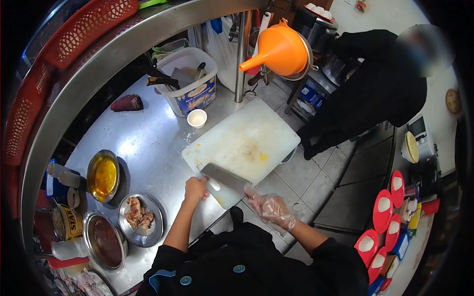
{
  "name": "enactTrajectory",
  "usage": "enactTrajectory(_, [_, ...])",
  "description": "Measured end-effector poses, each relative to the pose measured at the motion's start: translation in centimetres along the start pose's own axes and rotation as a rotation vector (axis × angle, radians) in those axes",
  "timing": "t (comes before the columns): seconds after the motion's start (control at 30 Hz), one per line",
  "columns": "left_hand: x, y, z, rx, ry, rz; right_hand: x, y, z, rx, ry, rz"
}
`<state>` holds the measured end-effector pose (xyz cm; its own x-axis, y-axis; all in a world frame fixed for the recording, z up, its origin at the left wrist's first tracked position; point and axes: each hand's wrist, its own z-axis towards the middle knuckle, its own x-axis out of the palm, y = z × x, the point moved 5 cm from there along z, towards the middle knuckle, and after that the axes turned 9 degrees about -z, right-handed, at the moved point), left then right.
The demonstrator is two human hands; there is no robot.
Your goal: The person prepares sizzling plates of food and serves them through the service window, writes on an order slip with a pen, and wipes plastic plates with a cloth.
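A: Cleaver (224,176): position?

B: Across the near end of the board (232,126), blade slanting between the two hands. The board lies on the counter (148,172).

A: Hands?

B: Left hand (196,190): bare, fingers curled in beside the board's edge and the blade's far end. Cannot tell what it grips, if anything. Right hand (269,204): clear glove, fingers at the blade's other end; cannot tell how firmly they close, handle not visible.

A: Handling estimate?

B: Blade stiff, broad, probably fairly heavy; unlikely to break. The glove could slip if greasy. Best hold: the handle, presumably under the gloved fingers, well off the edge.

A: Containers?

B: Bowl (91,172): yellow-orange liquid (104,177). Plate (154,232): browned pieces, apparently meat (138,216); likely soft. Pot (89,234): reddish-brown liquid (107,244). Both liquids would probably slosh if knocked.

A: Beyond the board?

B: Tub (197,98), white, with utensils (164,82) standing in it, dark handles out. Cup (193,125): small, white, contents pale, not identifiable.
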<state>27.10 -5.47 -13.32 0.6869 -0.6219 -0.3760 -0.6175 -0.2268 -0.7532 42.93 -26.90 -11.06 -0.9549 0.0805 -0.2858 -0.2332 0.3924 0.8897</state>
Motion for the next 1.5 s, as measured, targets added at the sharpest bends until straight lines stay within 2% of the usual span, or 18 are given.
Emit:
enactTrajectory(0.03, [-0.1,0.2,0.2,-0.005,0.005,0.004,-0.2,0.5,-0.3,-0.101,-0.148,-0.746])
enactTrajectory(0.13, [-0.1,0.1,0.1,-0.034,0.017,0.017,-6.5,-4.1,2.7,0.080,-0.286,-0.795])
enactTrajectory(0.2, [-0.1,-0.1,-0.2,-0.040,0.025,0.020,-10.0,-4.2,3.6,0.143,-0.337,-0.816])
enactTrajectory(0.27, [-0.1,0.5,0.1,-0.034,0.046,0.042,-12.5,-1.4,3.2,-0.146,-0.568,-0.793])
enactTrajectory(0.37, [-0.2,0.0,0.6,-0.031,0.072,0.052,-6.9,-1.2,-0.1,-0.274,-0.440,-0.665])
enactTrajectory(0.5, [-0.1,0.5,1.5,-0.071,0.095,0.069,-2.5,-0.3,-4.5,0.033,0.024,-0.765])
enactTrajectory(0.57, [-0.1,0.2,1.2,-0.082,0.123,0.097,-6.2,-0.4,-3.7,0.388,0.021,-0.820])
enactTrajectory(0.63, [0.0,-0.1,1.2,-0.080,0.149,0.125,-9.4,-2.4,-1.5,-0.130,-0.352,-0.740])
enactTrajectory(0.77, [0.0,-0.3,0.9,-0.078,0.142,0.118,-12.4,-2.5,-0.3,-0.099,-0.582,-0.766])
enactTrajectory(0.87, [-0.1,-0.3,1.0,-0.081,0.124,0.115,-6.8,0.0,-0.6,-0.392,-0.510,-0.612])
enactTrajectory(0.93, [0.1,-0.5,1.2,-0.084,0.126,0.121,-3.4,1.0,-0.9,0.045,0.037,-1.022])
enactTrajectory(0.97, [0.1,-0.6,1.2,-0.083,0.124,0.126,-4.4,-2.2,0.8,0.045,0.038,-1.023])
enactTrajectory(1.0, [0.0,-0.4,1.0,-0.088,0.123,0.134,-6.6,-6.4,3.7,-0.143,-0.175,-0.780])
enactTrajectory(1.07, [-0.1,0.4,1.1,-0.106,0.142,0.125,-11.9,-6.1,4.6,-0.145,-0.399,-0.619])
enactTrajectory(1.1, [0.1,0.3,1.4,-0.105,0.155,0.103,-14.9,-3.2,4.3,0.022,-0.420,-0.724])
enactTrajectory(1.3, [0.0,0.1,1.3,-0.092,0.136,0.120,-6.5,-2.1,3.4,-0.344,-0.101,0.052])
enactTrajectory(1.37, [0.0,0.0,1.4,-0.103,0.133,0.122,-7.3,-0.7,2.6,-0.066,-0.185,-0.856])
enactTrajectory(1.5, [0.0,0.0,1.3,-0.131,0.134,0.124,-17.6,-4.4,4.8,0.070,-0.470,-0.692])
